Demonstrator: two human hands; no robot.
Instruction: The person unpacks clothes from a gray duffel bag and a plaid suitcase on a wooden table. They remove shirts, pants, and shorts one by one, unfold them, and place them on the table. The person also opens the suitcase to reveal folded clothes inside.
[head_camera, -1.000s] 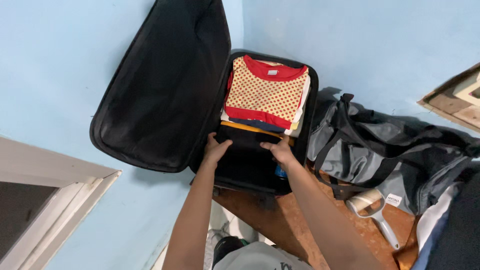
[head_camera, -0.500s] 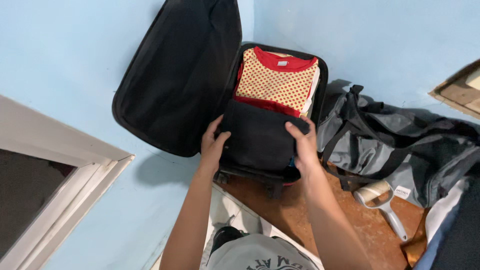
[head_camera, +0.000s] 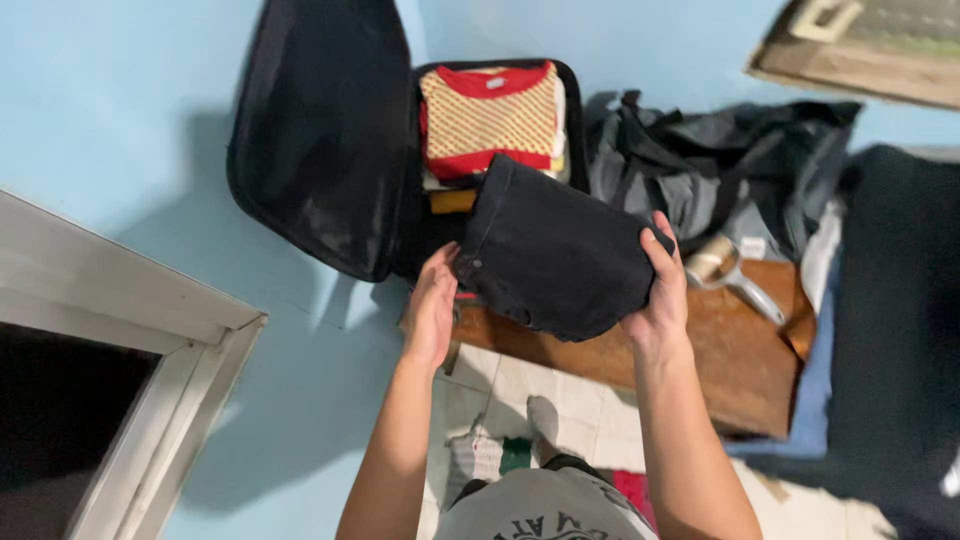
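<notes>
Pale blue wall (head_camera: 120, 110) fills left and top. White door frame (head_camera: 150, 350) lower left, dark opening beside. Worn brown wooden counter (head_camera: 720, 360). White tiled floor (head_camera: 530, 385) below.

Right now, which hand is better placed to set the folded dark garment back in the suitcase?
Left hand, probably: it holds the folded dark garment on the side nearest the open suitcase; the right hand grips the far edge.

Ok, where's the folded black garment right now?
In the head view, the folded black garment is centre frame, held between the left hand and right hand, just below the open suitcase.
</notes>
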